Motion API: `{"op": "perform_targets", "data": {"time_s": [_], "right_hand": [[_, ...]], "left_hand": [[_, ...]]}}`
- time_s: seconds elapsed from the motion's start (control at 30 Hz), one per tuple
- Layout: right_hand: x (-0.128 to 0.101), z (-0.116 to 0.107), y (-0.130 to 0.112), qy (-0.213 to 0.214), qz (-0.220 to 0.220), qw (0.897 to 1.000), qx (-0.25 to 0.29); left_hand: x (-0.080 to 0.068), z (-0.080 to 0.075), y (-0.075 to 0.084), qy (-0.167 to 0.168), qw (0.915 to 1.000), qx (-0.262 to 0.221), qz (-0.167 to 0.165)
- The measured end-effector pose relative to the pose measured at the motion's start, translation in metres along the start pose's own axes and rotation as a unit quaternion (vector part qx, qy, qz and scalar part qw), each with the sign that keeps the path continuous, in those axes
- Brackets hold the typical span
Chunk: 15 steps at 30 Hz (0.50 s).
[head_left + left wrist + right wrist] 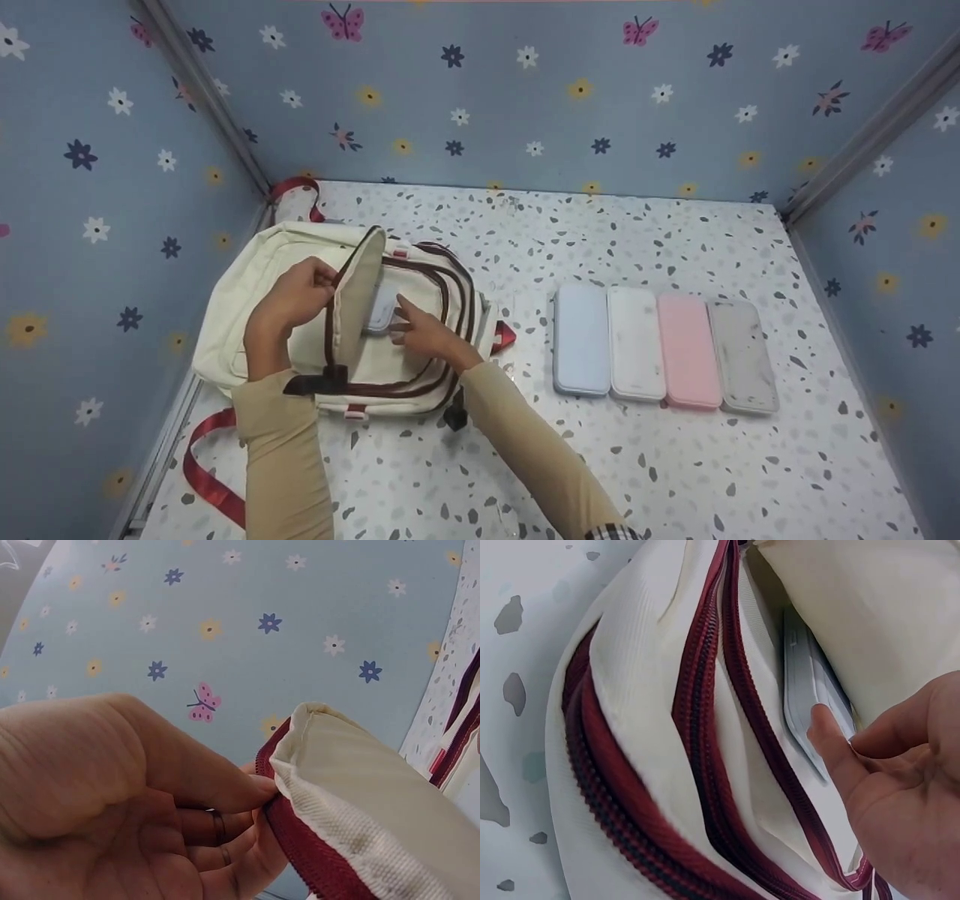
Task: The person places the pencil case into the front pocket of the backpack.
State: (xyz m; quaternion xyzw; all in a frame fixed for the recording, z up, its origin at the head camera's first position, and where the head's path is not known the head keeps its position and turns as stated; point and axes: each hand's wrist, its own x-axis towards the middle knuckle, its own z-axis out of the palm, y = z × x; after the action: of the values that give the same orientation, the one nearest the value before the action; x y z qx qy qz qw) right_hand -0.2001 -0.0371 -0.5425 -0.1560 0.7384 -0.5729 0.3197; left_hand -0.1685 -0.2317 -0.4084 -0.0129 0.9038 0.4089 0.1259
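Note:
A cream backpack (259,285) with dark red zips lies on its back. My left hand (296,292) holds up its front pocket flap (356,300), pinching the zipped edge between thumb and fingers, as the left wrist view shows. Inside the pocket, partly hidden by the flap, is a pale grey-blue case (381,309) with rounded corners. At the pocket mouth, my right hand (431,334) has its fingers loosely extended, fingertips right at the case's near edge. The right wrist view shows the case (802,682) leaning between the flap and the pocket wall.
To the right, a blue case (582,337), a white case (636,341), a pink case (688,349) and a grey case (742,356) lie side by side on the speckled table (517,232). Flowered panels (517,90) enclose the table. A red strap (206,480) trails at the left.

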Motion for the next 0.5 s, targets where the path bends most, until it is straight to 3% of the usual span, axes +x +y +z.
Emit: {"op": "perform_targets", "data": {"time_s": [0.33,0.5], "right_hand": [[0.0012,0.0011,0.0006,-0.008,-0.001,1.000,0.024],[-0.0009,-0.0009,-0.0011,0.007,-0.015,0.999,-0.039]], "left_hand": [[-0.0009,0.0006,0.0003,0.001,1.0000,-0.009,-0.002],[-0.0013,0.0002,-0.0002,0.005,1.0000,-0.002,-0.001]]}}
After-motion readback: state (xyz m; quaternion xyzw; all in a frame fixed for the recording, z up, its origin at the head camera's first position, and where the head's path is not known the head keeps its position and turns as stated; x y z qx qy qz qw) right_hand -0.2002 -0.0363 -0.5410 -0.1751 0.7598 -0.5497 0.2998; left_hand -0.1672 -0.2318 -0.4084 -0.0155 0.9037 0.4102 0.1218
